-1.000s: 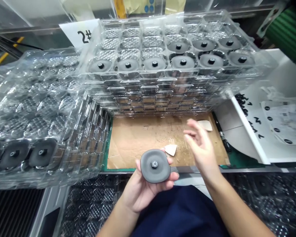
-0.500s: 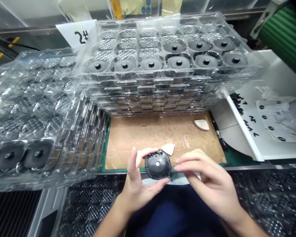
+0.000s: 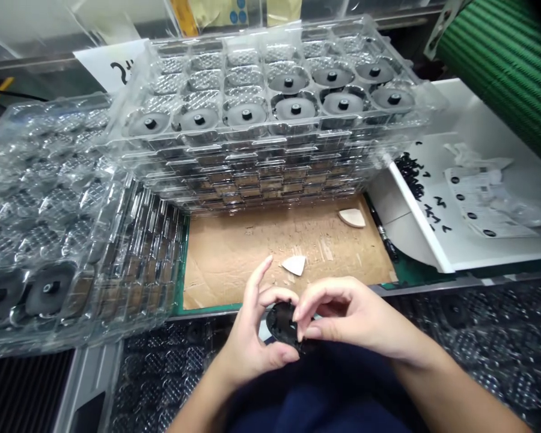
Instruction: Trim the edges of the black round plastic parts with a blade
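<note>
Dark round part (image 3: 282, 322) is at 6 o'clock, off the bench and over the lap. Left hand (image 3: 252, 337) cups it from 9 o'clock, thumb low and fingers curled over the top edge, index lifted free. Right hand (image 3: 342, 319) comes in from 3 o'clock, fingertips closed on the right rim. Both hands grip it. Held in the air like this, rim and both faces are reachable, I'd judge. Fingers hide most of the upturned face.

Room: cardboard sheet (image 3: 252, 240) at 12 o'clock of the hands is the only flat open patch, with one white wedge (image 3: 294, 264) just beyond the fingers and a second wedge (image 3: 351, 217) at 1 o'clock beside a black pen (image 3: 383, 231). It's boxed in — loaded tray stack (image 3: 270, 174) across the far edge at 12, side tray stack (image 3: 49, 210) crowding the left edge at 9–10, white board (image 3: 478, 252) at 2. The bench lip runs right at the knuckles.
</note>
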Motion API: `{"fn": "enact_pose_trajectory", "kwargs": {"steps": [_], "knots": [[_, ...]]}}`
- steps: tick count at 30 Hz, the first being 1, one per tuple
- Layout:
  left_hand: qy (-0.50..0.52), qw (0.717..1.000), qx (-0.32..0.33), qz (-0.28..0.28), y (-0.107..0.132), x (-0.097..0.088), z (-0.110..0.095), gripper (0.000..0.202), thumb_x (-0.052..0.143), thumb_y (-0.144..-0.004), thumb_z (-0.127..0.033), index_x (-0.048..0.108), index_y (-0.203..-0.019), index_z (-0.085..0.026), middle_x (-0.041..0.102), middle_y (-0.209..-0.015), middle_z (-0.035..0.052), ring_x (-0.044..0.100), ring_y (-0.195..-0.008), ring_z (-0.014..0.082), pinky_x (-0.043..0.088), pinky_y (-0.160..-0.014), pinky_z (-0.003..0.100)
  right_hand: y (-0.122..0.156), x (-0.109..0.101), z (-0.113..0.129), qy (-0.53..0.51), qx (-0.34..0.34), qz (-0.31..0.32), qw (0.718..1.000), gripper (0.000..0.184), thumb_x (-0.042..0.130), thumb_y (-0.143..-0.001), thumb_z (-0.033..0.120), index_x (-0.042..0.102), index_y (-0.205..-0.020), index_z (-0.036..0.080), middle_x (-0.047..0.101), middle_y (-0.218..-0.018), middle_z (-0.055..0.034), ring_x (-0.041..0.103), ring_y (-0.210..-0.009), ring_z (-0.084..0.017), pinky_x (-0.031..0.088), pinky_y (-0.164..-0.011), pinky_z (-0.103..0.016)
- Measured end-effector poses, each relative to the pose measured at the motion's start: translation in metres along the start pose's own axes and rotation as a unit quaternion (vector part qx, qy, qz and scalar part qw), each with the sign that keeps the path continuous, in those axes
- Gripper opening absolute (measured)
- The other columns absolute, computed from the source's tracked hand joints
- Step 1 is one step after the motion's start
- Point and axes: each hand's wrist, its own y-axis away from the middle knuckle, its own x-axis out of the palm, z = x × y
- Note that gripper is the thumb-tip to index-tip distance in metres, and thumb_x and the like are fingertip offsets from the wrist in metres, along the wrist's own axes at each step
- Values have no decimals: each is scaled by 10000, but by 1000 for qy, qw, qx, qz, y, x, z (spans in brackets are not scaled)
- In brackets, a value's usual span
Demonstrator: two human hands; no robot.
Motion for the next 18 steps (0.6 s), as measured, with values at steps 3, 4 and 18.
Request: {"fn": "enact_pose_trajectory", "kwargs": {"steps": [3, 4, 18], "knots": [[21, 999, -30, 24, -1, 2, -1, 1002, 624, -653, -632, 77, -1434, -326, 649, -998, 19, 592, -966, 222, 354, -990, 418, 3, -3, -3, -17, -2, 9, 1000, 34, 733, -736, 168, 701, -737, 179, 674, -722, 17, 601, -694, -88, 457, -673, -212], [16, 999, -38, 31, -1, 3, 0, 1012, 643, -641, -619, 80, -1434, -337, 652, -1011, 16, 593, -985, 223, 343, -1005, 418, 5, -5, -5, -21, -1, 7, 1000, 39, 730, -738, 168, 694, -725, 175, 674, -716, 16, 601, -689, -89, 458, -674, -216], [-2, 998, 4, -61, -10, 25, 4, 934, 788, -626, -346, 256, -1392, -384, 639, -1218, 34, 576, -1148, 209, 448, -986, 351, 50, -24, -30, 283, -190, -270, 901, 213, 562, -872, 159, 666, -1021, 271, 593, -854, -9, 556, -731, -107, 447, -617, -208]]}}
